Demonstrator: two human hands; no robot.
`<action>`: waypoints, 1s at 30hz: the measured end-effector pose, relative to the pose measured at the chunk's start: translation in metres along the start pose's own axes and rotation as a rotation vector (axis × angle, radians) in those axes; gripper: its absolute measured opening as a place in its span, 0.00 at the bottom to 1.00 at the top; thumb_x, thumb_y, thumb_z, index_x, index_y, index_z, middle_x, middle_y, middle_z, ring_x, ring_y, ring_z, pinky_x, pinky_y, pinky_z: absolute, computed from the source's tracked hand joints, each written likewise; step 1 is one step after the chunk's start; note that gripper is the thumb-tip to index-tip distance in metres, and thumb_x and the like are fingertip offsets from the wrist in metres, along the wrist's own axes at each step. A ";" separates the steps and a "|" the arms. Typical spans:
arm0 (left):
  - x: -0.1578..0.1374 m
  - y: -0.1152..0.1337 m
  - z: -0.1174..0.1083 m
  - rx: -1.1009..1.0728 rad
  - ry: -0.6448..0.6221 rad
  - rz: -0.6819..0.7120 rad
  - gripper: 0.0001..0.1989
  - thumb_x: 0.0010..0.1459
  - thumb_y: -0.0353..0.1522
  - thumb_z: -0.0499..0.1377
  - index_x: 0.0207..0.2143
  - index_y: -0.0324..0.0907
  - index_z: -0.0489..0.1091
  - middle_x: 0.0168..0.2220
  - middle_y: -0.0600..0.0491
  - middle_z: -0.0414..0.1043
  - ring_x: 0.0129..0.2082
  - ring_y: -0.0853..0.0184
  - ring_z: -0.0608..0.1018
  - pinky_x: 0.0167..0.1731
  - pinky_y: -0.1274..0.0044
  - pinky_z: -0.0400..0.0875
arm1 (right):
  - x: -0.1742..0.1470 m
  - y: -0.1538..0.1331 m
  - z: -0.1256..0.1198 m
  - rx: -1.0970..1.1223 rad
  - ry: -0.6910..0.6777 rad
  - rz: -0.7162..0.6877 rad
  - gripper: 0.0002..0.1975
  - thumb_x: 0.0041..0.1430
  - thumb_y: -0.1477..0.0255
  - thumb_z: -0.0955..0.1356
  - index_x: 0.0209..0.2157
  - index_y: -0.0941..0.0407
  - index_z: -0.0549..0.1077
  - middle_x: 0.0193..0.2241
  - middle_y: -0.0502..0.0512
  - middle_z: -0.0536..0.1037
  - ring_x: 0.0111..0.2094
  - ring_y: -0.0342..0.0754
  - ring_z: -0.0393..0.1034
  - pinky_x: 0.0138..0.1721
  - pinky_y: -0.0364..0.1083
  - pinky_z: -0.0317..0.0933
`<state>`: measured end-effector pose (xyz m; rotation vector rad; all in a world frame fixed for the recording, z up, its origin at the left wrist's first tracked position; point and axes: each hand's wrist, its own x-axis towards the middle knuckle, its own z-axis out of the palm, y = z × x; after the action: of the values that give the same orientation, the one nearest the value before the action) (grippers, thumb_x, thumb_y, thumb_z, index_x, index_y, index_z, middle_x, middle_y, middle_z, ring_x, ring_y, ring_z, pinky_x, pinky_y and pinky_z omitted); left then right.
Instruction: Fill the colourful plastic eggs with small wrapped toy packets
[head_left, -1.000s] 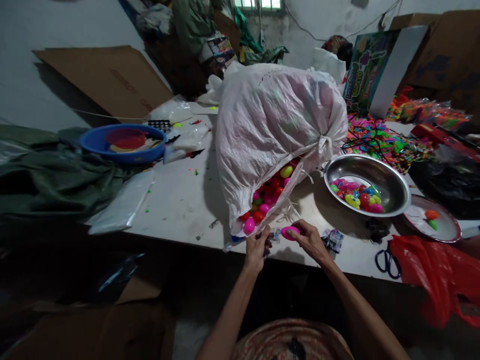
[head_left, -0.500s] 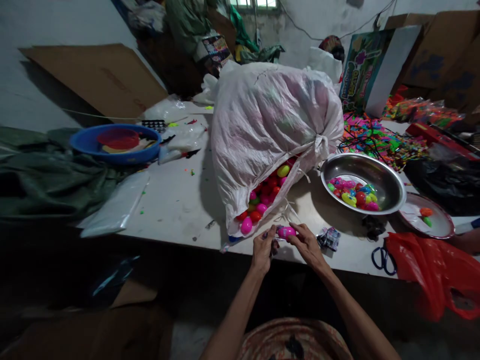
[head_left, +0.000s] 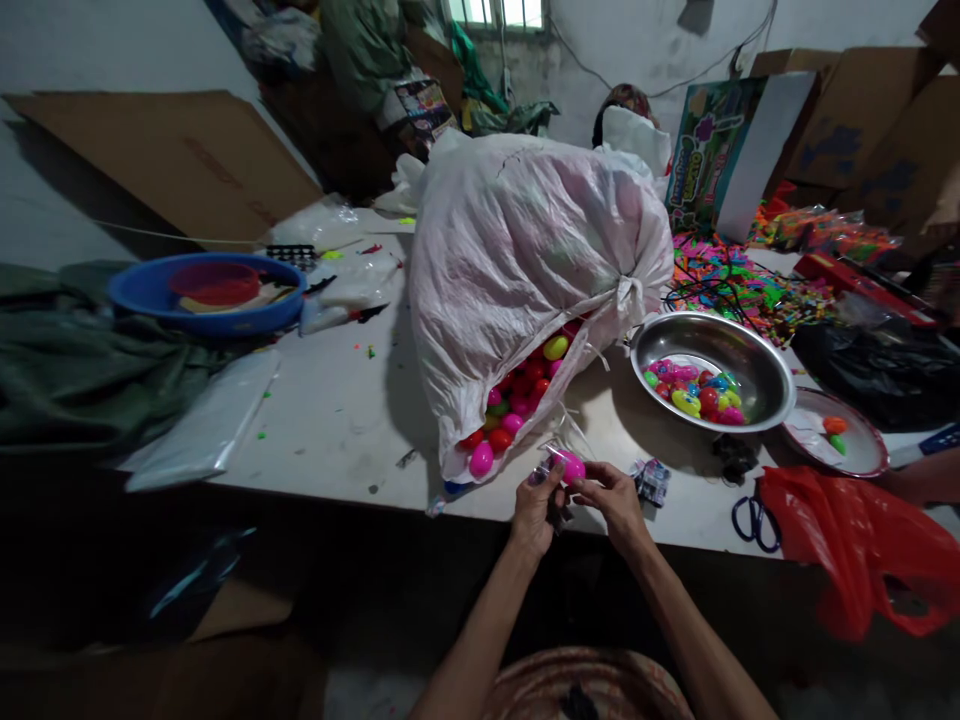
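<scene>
A pink plastic egg [head_left: 570,466] is held up just over the table's front edge, in front of the sack. My left hand [head_left: 536,512] is closed on it from the left, with a bit of clear film and something dark also in its fingers. From the right, my right hand [head_left: 611,497] pinches at the egg's lower right side. Behind them a big white woven sack [head_left: 525,230] lies with its mouth open, spilling pink, red and yellow eggs [head_left: 517,400]. To the right, a steel bowl [head_left: 765,385] contains several wrapped eggs.
Small printed stickers or packets [head_left: 651,482] lie beside my right hand. Farther right are scissors [head_left: 756,522], a red plastic bag [head_left: 840,530], a plate [head_left: 806,450] and another person's hand [head_left: 919,478]. At left stand a blue basin [head_left: 202,315] and flat plastic bags [head_left: 210,420].
The pink egg has turned to a more tilted position, and my right fingers have shifted lower on it. The whole view has moved slightly, so the table appears a little farther left.
</scene>
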<state>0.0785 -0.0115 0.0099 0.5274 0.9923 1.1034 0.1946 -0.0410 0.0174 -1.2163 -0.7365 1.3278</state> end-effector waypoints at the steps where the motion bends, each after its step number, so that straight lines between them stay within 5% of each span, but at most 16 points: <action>1: 0.000 0.000 0.000 0.014 0.001 0.000 0.16 0.40 0.40 0.67 0.20 0.39 0.64 0.10 0.62 0.58 0.12 0.76 0.61 0.15 0.82 0.57 | 0.000 0.001 0.000 -0.031 0.008 -0.029 0.20 0.42 0.63 0.74 0.36 0.59 0.74 0.32 0.55 0.77 0.28 0.48 0.73 0.32 0.48 0.68; 9: -0.002 -0.001 0.002 0.056 -0.048 -0.100 0.15 0.40 0.38 0.68 0.26 0.39 0.68 0.12 0.63 0.59 0.10 0.79 0.58 0.14 0.83 0.56 | -0.001 0.012 0.000 -0.403 0.093 -0.454 0.13 0.50 0.68 0.71 0.38 0.55 0.72 0.33 0.53 0.73 0.32 0.46 0.72 0.35 0.46 0.69; 12: -0.001 0.000 0.002 0.035 -0.077 -0.148 0.15 0.40 0.38 0.68 0.25 0.39 0.67 0.12 0.63 0.59 0.10 0.79 0.59 0.13 0.84 0.54 | -0.002 0.009 -0.001 -0.425 0.133 -0.509 0.12 0.49 0.69 0.71 0.37 0.55 0.71 0.34 0.53 0.71 0.32 0.46 0.71 0.33 0.45 0.69; 16: 0.002 0.002 0.005 -0.078 -0.092 -0.143 0.16 0.38 0.37 0.69 0.26 0.38 0.68 0.16 0.60 0.65 0.13 0.78 0.64 0.14 0.83 0.58 | -0.001 0.001 0.001 -0.333 0.129 -0.400 0.13 0.46 0.68 0.72 0.34 0.56 0.71 0.30 0.51 0.72 0.28 0.44 0.71 0.29 0.43 0.68; 21: 0.006 0.004 0.013 -0.115 -0.066 -0.049 0.14 0.39 0.33 0.68 0.24 0.38 0.66 0.12 0.63 0.59 0.11 0.80 0.59 0.15 0.84 0.58 | 0.004 -0.007 0.003 -0.232 0.147 -0.324 0.14 0.44 0.66 0.73 0.34 0.57 0.72 0.30 0.52 0.75 0.30 0.46 0.72 0.32 0.44 0.68; 30: 0.007 0.010 0.008 -0.060 -0.082 0.001 0.13 0.41 0.32 0.68 0.27 0.38 0.68 0.15 0.63 0.62 0.11 0.81 0.58 0.15 0.83 0.58 | 0.007 -0.004 0.001 0.060 0.081 -0.060 0.16 0.37 0.71 0.76 0.31 0.59 0.73 0.25 0.49 0.76 0.25 0.42 0.70 0.30 0.43 0.65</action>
<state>0.0816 -0.0007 0.0189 0.5204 0.8850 1.1006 0.1958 -0.0336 0.0201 -1.1844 -0.6662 1.2360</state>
